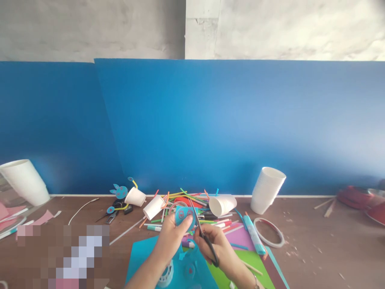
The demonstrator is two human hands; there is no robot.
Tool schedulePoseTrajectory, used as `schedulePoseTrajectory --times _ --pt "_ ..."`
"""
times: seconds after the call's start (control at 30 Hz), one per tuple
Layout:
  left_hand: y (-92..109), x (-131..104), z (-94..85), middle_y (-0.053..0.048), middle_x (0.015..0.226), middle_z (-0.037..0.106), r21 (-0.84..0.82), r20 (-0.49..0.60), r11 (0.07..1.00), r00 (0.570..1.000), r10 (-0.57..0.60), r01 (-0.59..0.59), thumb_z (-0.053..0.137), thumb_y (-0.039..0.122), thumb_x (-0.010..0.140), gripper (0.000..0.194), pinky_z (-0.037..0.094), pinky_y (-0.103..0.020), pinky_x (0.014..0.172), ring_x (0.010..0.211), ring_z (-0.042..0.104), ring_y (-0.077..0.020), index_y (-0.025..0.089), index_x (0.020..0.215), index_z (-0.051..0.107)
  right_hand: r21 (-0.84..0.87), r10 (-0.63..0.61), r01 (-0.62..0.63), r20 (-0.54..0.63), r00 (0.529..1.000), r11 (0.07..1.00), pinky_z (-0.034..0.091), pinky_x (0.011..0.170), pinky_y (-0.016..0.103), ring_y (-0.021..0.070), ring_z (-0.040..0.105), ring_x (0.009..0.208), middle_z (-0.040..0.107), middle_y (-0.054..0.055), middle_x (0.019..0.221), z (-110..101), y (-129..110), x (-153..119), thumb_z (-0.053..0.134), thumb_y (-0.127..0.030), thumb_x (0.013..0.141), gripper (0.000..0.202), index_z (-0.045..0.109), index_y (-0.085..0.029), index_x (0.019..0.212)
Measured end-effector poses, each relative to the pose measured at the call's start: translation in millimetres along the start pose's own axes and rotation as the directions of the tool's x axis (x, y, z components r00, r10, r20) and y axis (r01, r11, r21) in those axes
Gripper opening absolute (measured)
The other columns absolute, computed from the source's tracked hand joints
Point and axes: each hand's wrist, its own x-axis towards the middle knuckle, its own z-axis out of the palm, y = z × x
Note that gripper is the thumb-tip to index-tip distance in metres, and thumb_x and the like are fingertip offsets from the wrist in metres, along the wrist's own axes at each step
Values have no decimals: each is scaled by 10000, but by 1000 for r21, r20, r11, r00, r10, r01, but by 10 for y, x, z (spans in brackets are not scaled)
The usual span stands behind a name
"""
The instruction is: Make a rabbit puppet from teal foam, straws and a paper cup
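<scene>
My left hand point(172, 237) pinches a small piece of blue paper point(182, 213) with red drawn marks on it. Black-handled scissors point(203, 234) are in my right hand point(217, 245), their blades pointing up along the right edge of the paper. Whether the blades touch the paper I cannot tell. Below both hands lies a larger blue sheet point(141, 257) with blue cut-out pieces point(189, 271) on it. A white tape roll point(166, 276) sits beside my left forearm.
Straws and markers point(228, 226) are heaped behind my hands. Paper cups point(222, 205) lie around them, and a cup stack point(267, 190) stands right. A blue paper rabbit head point(120, 191) is at the left cup. A tape ring point(269, 233) lies right. The blue partition point(210, 128) closes the back.
</scene>
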Motion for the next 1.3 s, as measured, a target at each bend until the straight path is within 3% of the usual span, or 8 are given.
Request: schedulePoseTrajectory --times 0.27,0.53,0.87,1.13,1.3 --pt "15 14 -28 -8 669 578 22 33 1000 999 -12 11 611 455 753 303 402 -256 649 662 501 -153 157 702 597 13 36 -36 8 999 999 212 296 156 25 280 299 349 -109 385 -13 -30 -10 639 -501 731 374 489 -173 635" --pt "89 25 -91 18 620 489 152 100 987 994 37 -52 593 406 766 274 362 -249 618 626 421 -134 172 640 529 -19 37 -36 29 999 999 245 314 153 36 354 323 418 -85 415 -46 -34 -20 638 -492 742 360 515 -161 670" --pt "21 46 -145 -3 677 550 179 97 984 995 -8 -10 595 412 774 256 401 -270 657 684 487 -159 163 711 584 -40 58 -57 16 998 998 218 297 154 27 292 293 346 -111 369 -33 -51 -17 655 -463 733 353 487 -176 614" --pt "17 76 -215 -26 757 607 201 225 977 974 30 -76 561 380 820 242 405 -276 689 722 514 -165 148 791 623 -78 92 -89 36 995 993 236 301 150 35 331 293 386 -101 359 -41 -65 -22 644 -438 736 314 510 -170 642" --pt "45 69 -230 -32 765 623 203 234 977 972 21 -70 564 382 820 243 413 -277 694 738 535 -175 150 797 631 -74 97 -93 40 994 993 230 287 142 34 320 280 375 -111 345 -52 -21 -9 650 -398 738 277 514 -172 652"
